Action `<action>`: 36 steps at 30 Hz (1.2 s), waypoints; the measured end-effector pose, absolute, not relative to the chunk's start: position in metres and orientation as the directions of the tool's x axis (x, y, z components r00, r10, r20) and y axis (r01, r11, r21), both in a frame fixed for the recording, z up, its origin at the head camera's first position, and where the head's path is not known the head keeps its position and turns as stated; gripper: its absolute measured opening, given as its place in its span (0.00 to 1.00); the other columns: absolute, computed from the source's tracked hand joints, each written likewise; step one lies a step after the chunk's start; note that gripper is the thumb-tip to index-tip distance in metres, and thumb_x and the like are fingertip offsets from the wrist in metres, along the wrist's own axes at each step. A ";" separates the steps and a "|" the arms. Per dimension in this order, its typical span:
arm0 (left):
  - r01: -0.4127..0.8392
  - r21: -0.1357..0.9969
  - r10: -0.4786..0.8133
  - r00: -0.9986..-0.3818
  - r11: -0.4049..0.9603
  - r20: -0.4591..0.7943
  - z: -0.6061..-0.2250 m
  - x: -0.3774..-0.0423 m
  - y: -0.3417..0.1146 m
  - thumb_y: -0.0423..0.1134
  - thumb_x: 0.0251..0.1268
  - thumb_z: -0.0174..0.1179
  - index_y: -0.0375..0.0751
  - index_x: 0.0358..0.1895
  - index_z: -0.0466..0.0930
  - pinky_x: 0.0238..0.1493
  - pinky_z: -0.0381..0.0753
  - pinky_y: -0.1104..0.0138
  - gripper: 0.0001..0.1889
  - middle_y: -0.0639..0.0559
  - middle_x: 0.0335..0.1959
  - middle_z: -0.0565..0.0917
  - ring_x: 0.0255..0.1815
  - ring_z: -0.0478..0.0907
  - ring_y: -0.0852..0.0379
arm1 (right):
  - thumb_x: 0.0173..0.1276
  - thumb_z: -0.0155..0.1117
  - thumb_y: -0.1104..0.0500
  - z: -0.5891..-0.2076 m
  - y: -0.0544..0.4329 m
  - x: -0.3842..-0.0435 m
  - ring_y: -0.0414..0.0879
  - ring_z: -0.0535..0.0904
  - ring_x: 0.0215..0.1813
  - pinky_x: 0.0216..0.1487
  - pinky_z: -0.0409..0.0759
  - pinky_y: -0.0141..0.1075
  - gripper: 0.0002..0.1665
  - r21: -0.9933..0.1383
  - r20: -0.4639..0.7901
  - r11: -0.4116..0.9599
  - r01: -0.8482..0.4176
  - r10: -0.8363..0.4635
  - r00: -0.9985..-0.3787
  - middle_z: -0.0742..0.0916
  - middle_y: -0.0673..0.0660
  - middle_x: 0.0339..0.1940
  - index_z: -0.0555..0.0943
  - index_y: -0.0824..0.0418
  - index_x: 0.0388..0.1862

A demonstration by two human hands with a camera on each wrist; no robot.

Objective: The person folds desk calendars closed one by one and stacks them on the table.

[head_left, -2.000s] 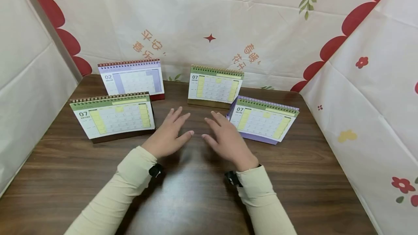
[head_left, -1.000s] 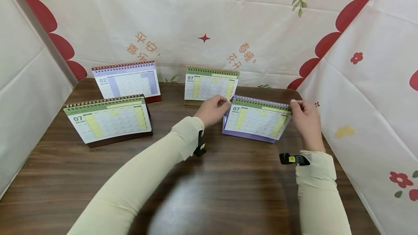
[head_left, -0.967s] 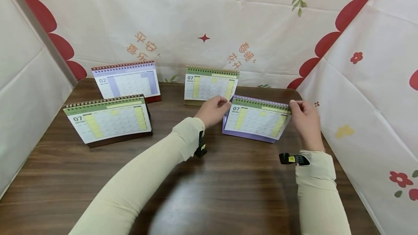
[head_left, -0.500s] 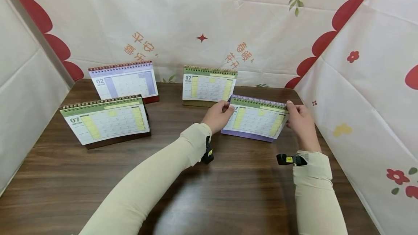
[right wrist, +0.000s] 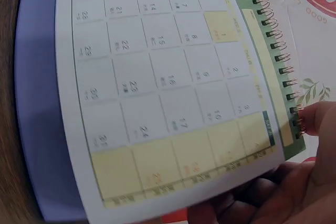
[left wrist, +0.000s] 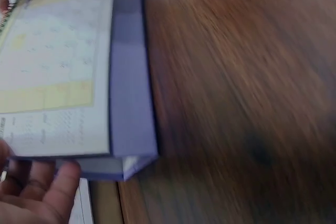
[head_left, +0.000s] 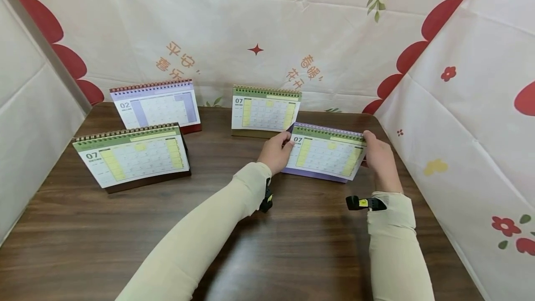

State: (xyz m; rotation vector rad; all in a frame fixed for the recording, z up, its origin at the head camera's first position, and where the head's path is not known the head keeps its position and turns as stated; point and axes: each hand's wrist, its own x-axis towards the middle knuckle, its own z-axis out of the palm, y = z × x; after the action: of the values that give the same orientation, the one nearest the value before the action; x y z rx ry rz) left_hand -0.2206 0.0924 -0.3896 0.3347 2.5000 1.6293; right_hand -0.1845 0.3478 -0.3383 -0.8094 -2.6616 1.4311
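The purple-based calendar shows green-topped, yellow-columned page 07, spiral-bound above.

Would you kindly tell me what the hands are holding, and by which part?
The purple-based calendar: the left hand holds its left edge, the right hand its upper right corner.
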 end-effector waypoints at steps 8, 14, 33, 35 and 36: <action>0.140 0.896 0.251 -0.967 0.422 0.033 -0.393 -0.220 0.093 0.45 0.80 0.48 0.45 0.57 0.77 0.43 0.73 0.63 0.14 0.52 0.41 0.81 0.38 0.74 0.55 | 0.70 0.36 0.24 -0.342 0.343 -0.184 0.49 0.72 0.49 0.48 0.71 0.39 0.49 -0.839 -0.245 0.335 0.428 0.469 -0.848 0.74 0.60 0.56 0.69 0.63 0.67; 0.141 0.891 0.249 -0.968 0.432 0.033 -0.393 -0.217 0.094 0.45 0.80 0.47 0.45 0.56 0.76 0.44 0.74 0.63 0.13 0.52 0.41 0.81 0.38 0.74 0.55 | 0.71 0.36 0.25 -0.344 0.342 -0.184 0.50 0.72 0.51 0.50 0.70 0.39 0.49 -0.846 -0.257 0.313 0.431 0.469 -0.845 0.73 0.60 0.58 0.67 0.62 0.69; 0.151 0.903 0.286 -0.958 0.403 0.033 -0.399 -0.215 0.076 0.45 0.80 0.48 0.45 0.59 0.76 0.47 0.74 0.61 0.14 0.52 0.44 0.81 0.40 0.75 0.55 | 0.72 0.38 0.27 -0.345 0.328 -0.182 0.47 0.72 0.46 0.49 0.70 0.39 0.46 -0.876 -0.214 0.296 0.382 0.472 -0.855 0.74 0.58 0.52 0.71 0.63 0.65; 0.155 0.902 0.288 -0.957 0.402 0.036 -0.399 -0.213 0.072 0.45 0.80 0.48 0.45 0.60 0.76 0.47 0.74 0.61 0.15 0.52 0.45 0.81 0.41 0.75 0.55 | 0.72 0.38 0.27 -0.346 0.325 -0.181 0.47 0.72 0.46 0.48 0.70 0.39 0.46 -0.876 -0.212 0.296 0.380 0.471 -0.856 0.74 0.58 0.52 0.71 0.63 0.64; 0.155 0.903 0.290 -0.956 0.401 0.036 -0.399 -0.213 0.071 0.45 0.80 0.48 0.45 0.60 0.76 0.48 0.74 0.61 0.15 0.52 0.46 0.81 0.41 0.75 0.55 | 0.72 0.38 0.27 -0.346 0.324 -0.181 0.47 0.72 0.45 0.47 0.70 0.39 0.45 -0.874 -0.211 0.300 0.381 0.472 -0.856 0.74 0.58 0.52 0.71 0.63 0.64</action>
State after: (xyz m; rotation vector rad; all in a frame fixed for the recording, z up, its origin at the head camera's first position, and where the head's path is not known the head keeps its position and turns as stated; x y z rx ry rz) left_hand -0.2130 0.0705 -0.3994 0.4026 2.5213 1.6035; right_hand -0.1812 0.3238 -0.3459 -0.8110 -2.4619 1.6178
